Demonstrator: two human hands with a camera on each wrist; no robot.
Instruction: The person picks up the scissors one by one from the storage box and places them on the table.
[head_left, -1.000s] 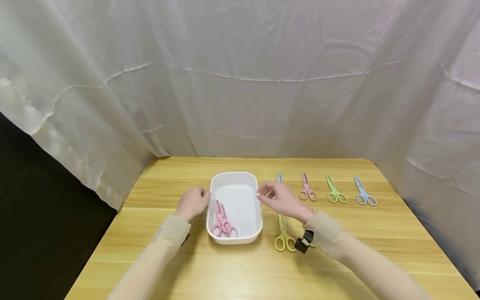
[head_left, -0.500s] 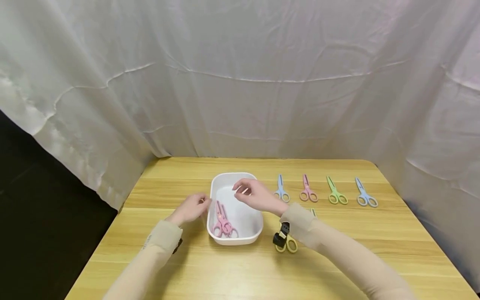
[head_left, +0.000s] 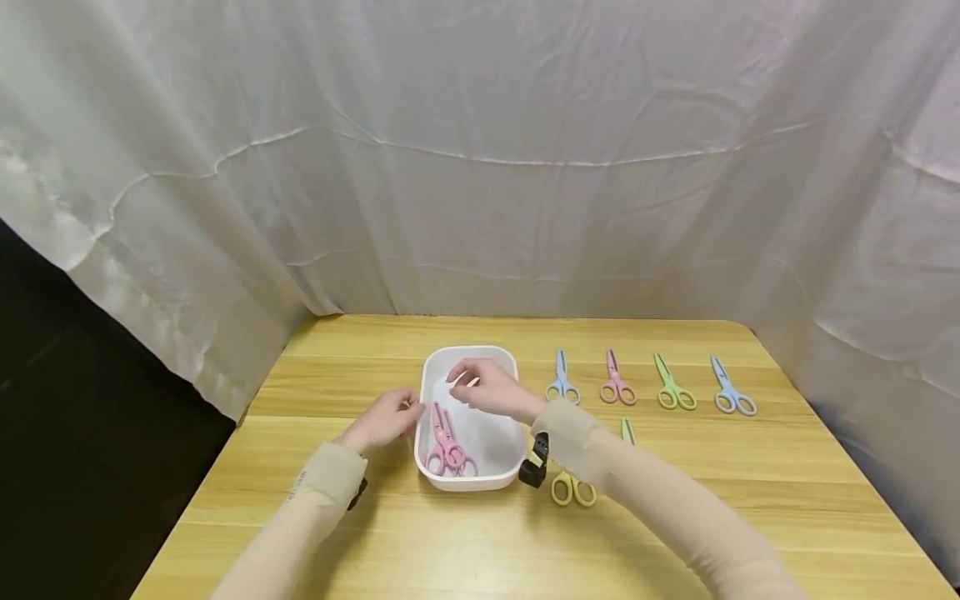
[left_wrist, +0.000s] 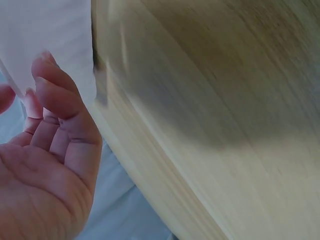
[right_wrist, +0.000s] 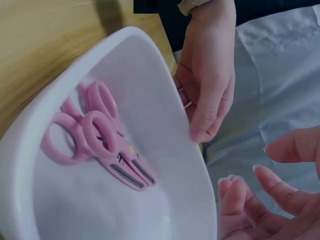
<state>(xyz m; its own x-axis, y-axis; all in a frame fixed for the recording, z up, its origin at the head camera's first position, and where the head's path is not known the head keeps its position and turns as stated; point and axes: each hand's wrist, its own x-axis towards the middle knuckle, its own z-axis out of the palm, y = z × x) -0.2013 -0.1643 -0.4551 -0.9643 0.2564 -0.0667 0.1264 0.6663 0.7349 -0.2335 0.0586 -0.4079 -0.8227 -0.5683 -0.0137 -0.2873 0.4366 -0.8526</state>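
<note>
A white rectangular bin [head_left: 489,481] stands on the table. Two pairs of pink scissors [head_left: 448,450] lie overlapping inside it at the near left; in the right wrist view, the scissors [right_wrist: 102,132] have their finger loops toward one end wall. My left hand [head_left: 384,419] is beside the bin's left wall, thumb tip right at the rim and fingers loosely bent outside. Over the bin's far half hovers my right hand [head_left: 489,388], fingers loosely bent, thumb apart from them, holding nothing. In the left wrist view, the left hand [left_wrist: 55,145] shows a palm with nothing in it.
Right of the bin, a back row holds blue scissors [head_left: 562,379], pink scissors [head_left: 617,381], green scissors [head_left: 672,385] and more blue scissors [head_left: 729,387]. Yellow scissors [head_left: 573,490] and another green pair [head_left: 627,430] are partly covered by the right arm. Grey curtains [head_left: 525,233] hang behind.
My right hand has moved left from the bin's right rim to above its inside, uncovering the nearest blue scissors. My left hand has shifted slightly. The pink scissors in the bin stayed put.
</note>
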